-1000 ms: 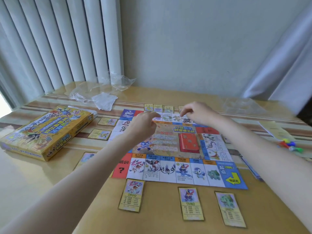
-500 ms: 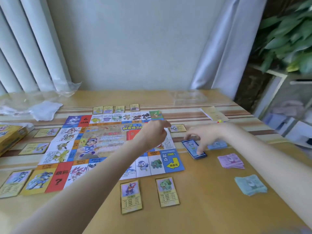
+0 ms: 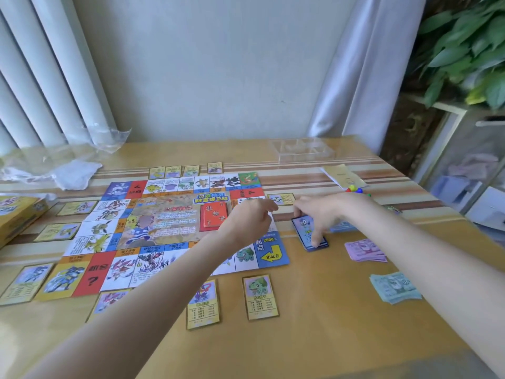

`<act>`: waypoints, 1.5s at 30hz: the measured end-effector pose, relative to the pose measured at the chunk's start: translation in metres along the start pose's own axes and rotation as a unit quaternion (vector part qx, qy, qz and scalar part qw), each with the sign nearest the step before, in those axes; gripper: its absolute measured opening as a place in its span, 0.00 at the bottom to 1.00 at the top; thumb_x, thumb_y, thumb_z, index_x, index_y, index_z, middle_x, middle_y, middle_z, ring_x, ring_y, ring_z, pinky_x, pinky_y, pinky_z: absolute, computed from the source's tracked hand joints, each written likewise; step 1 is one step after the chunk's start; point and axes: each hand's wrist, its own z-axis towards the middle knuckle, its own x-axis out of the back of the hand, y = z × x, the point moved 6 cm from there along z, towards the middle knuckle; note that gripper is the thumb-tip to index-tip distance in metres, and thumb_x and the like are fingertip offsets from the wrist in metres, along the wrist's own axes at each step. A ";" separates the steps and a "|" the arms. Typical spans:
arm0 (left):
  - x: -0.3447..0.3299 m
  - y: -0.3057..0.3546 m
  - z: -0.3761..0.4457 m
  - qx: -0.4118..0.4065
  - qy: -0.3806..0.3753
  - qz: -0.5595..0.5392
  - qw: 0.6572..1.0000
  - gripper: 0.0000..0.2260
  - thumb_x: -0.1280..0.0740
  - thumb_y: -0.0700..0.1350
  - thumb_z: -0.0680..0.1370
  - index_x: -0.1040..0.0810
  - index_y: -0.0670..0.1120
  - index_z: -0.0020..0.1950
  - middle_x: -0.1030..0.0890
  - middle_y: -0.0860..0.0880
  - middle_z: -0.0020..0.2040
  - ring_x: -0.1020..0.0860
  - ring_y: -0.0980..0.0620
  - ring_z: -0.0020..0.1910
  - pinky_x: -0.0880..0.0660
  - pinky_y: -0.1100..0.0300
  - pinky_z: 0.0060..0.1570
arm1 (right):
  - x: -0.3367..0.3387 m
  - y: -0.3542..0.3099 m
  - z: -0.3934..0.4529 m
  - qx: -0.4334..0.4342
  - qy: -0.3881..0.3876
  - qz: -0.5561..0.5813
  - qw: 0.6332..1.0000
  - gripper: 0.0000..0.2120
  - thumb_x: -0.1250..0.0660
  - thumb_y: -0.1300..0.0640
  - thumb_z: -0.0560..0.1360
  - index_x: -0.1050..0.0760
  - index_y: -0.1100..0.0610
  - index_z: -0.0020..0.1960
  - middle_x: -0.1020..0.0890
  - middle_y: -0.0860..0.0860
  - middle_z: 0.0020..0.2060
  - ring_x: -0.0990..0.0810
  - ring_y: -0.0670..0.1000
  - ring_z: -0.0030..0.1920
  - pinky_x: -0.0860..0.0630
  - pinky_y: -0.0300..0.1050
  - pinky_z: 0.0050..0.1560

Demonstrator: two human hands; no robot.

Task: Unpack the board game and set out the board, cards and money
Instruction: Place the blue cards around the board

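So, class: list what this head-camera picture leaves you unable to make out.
Head view only:
- Game box: cut off by the left edge.
- Board: near squares hidden by the left arm.
- Blue cards: top partly covered by right hand.
- Card print: too small.

Glossy wooden table (image 3: 314, 337), paper board (image 3: 177, 222).

Board (image 3: 169, 225) multicoloured: red, blue, white squares, tan centre, red deck (image 3: 213, 218) on it. Cards (image 3: 260, 296) yellow-bordered; right stack (image 3: 310, 233) blue-edged. Money: pink pile (image 3: 364, 250), teal pile (image 3: 395, 287); table (image 3: 314, 337) tan, brown-striped far side.
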 end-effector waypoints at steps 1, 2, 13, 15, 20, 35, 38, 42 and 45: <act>0.002 -0.001 -0.001 -0.001 0.006 -0.001 1.000 0.18 0.45 0.34 0.77 0.25 0.43 0.64 0.21 0.46 0.61 0.24 0.48 0.60 0.28 0.57 0.58 | 0.000 -0.001 -0.001 -0.005 0.001 -0.006 1.000 0.34 0.25 0.56 0.68 0.39 0.55 0.68 0.35 0.50 0.61 0.29 0.54 0.57 0.29 0.46 0.52; 0.004 -0.001 -0.002 -0.004 0.012 -0.001 1.000 0.19 0.45 0.34 0.77 0.25 0.43 0.64 0.21 0.46 0.61 0.24 0.49 0.60 0.28 0.57 0.58 | 0.000 -0.002 -0.002 -0.010 0.003 -0.014 1.000 0.36 0.25 0.55 0.68 0.40 0.56 0.69 0.36 0.52 0.64 0.29 0.55 0.59 0.29 0.47 0.53; 0.017 -0.008 -0.034 0.186 -0.107 -0.564 0.797 0.10 0.37 0.46 0.77 0.23 0.44 0.56 0.21 0.45 0.52 0.21 0.48 0.50 0.25 0.56 0.53 | 0.035 -0.051 -0.034 0.179 0.011 0.448 0.876 0.12 0.41 0.72 0.77 0.32 0.66 0.59 0.24 0.58 0.52 0.23 0.52 0.49 0.24 0.39 0.49; 0.016 0.004 -0.051 0.186 -0.176 -0.664 0.703 0.18 0.40 0.53 0.74 0.23 0.43 0.56 0.20 0.43 0.51 0.20 0.44 0.50 0.25 0.53 0.55 | 0.035 -0.076 -0.037 0.226 0.003 0.466 0.855 0.11 0.42 0.73 0.77 0.33 0.66 0.58 0.24 0.57 0.49 0.23 0.51 0.47 0.24 0.40 0.46; 0.022 -0.007 -0.082 0.178 -0.166 -0.689 0.683 0.16 0.47 0.46 0.81 0.26 0.41 0.61 0.20 0.38 0.54 0.18 0.46 0.49 0.19 0.56 0.46 | 0.024 -0.100 -0.035 0.205 0.064 0.369 0.904 0.15 0.30 0.66 0.72 0.30 0.57 0.56 0.25 0.50 0.43 0.24 0.49 0.40 0.27 0.39 0.43; 0.077 -0.058 -0.126 0.278 -0.045 -0.474 0.835 0.06 0.41 0.36 0.79 0.27 0.36 0.54 0.18 0.36 0.49 0.18 0.40 0.49 0.20 0.49 0.47 | 0.023 -0.114 -0.035 0.172 0.103 0.318 0.927 0.04 0.30 0.63 0.73 0.20 0.59 0.47 0.20 0.47 0.27 0.23 0.42 0.25 0.28 0.35 0.29; 0.063 -0.057 -0.145 0.287 -0.121 -0.411 0.857 0.06 0.40 0.36 0.80 0.26 0.36 0.52 0.19 0.37 0.52 0.18 0.42 0.50 0.19 0.53 0.46 | -0.007 -0.126 -0.037 0.159 0.016 0.269 0.950 0.06 0.29 0.63 0.72 0.22 0.58 0.48 0.20 0.44 0.24 0.23 0.42 0.24 0.30 0.34 0.26; 0.050 -0.061 -0.159 0.284 -0.164 -0.391 0.860 0.08 0.38 0.39 0.79 0.24 0.38 0.56 0.19 0.40 0.56 0.21 0.46 0.57 0.20 0.54 0.50 | -0.026 -0.136 -0.036 0.161 0.015 0.281 0.946 0.08 0.28 0.62 0.71 0.26 0.57 0.46 0.20 0.49 0.27 0.26 0.44 0.21 0.29 0.36 0.27; 0.053 -0.064 -0.163 0.301 -0.145 -0.397 0.854 0.05 0.36 0.38 0.78 0.24 0.40 0.53 0.20 0.40 0.56 0.20 0.48 0.52 0.21 0.56 0.52 | -0.032 -0.138 -0.036 0.153 0.028 0.309 0.938 0.08 0.28 0.63 0.71 0.27 0.58 0.44 0.20 0.55 0.30 0.27 0.44 0.19 0.30 0.36 0.25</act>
